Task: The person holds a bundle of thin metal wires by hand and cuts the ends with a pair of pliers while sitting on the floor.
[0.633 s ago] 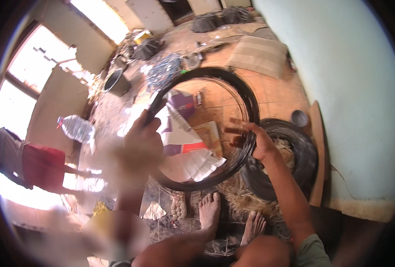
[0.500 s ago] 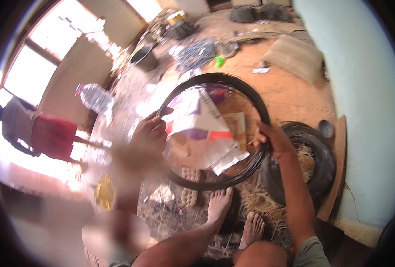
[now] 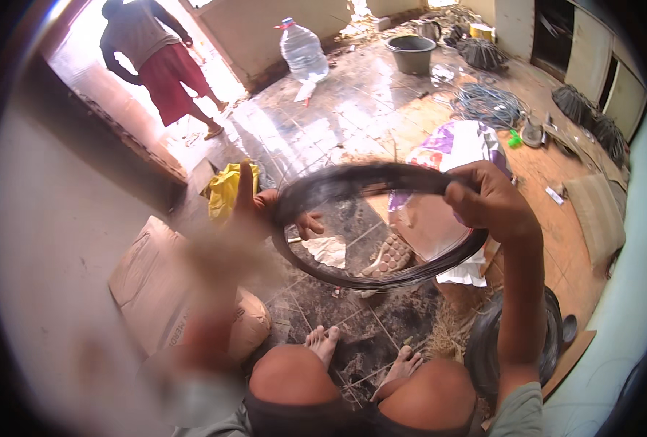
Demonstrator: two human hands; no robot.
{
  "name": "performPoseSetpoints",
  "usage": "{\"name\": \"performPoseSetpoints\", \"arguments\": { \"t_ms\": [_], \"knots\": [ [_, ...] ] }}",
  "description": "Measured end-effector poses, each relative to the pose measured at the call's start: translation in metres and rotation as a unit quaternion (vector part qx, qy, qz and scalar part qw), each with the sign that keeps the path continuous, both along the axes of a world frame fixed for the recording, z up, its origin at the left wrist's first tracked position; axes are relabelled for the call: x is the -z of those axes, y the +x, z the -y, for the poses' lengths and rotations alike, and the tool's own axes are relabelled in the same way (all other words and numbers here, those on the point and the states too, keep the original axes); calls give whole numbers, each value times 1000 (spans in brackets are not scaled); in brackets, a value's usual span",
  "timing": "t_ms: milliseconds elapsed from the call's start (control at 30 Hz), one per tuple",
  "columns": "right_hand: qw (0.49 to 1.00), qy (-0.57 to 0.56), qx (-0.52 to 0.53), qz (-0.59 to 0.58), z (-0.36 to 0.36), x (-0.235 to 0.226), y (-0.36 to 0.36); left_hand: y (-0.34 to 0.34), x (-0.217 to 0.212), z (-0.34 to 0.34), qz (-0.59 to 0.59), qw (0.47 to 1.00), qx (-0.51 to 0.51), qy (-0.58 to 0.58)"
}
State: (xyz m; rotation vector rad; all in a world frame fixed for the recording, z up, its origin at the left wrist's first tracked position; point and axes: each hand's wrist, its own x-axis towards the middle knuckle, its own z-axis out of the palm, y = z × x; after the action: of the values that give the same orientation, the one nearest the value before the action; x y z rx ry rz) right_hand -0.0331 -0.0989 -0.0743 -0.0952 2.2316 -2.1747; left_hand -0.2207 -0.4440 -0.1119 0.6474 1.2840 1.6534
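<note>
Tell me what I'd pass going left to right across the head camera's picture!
Person in red cloth shorts, crumpled yellow plastic bag, round black wire coil, small bright green object, flat beige rectangular mat.

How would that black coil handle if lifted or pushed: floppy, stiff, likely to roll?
Probably springy rather than floppy: the black coil spans an open ring beside the right hand's grip without collapsing. Its strands may shift or splay, since fine separate lines show along the lower right edge. Stood on edge, it would likely roll, given its rounded outline.
</note>
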Motion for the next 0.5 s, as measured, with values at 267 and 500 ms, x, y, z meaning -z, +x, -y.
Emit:
{"name": "performPoseSetpoints", "arguments": {
  "t_ms": [267,500],
  "knots": [
    [955,264,-97,-92,65,-19,-53,65,-84,-16,-396,858,-115,-306],
    [995,89,25,-47,76,20,-62,23,-46,26,-689,612,-263,-284]
  ]
}}
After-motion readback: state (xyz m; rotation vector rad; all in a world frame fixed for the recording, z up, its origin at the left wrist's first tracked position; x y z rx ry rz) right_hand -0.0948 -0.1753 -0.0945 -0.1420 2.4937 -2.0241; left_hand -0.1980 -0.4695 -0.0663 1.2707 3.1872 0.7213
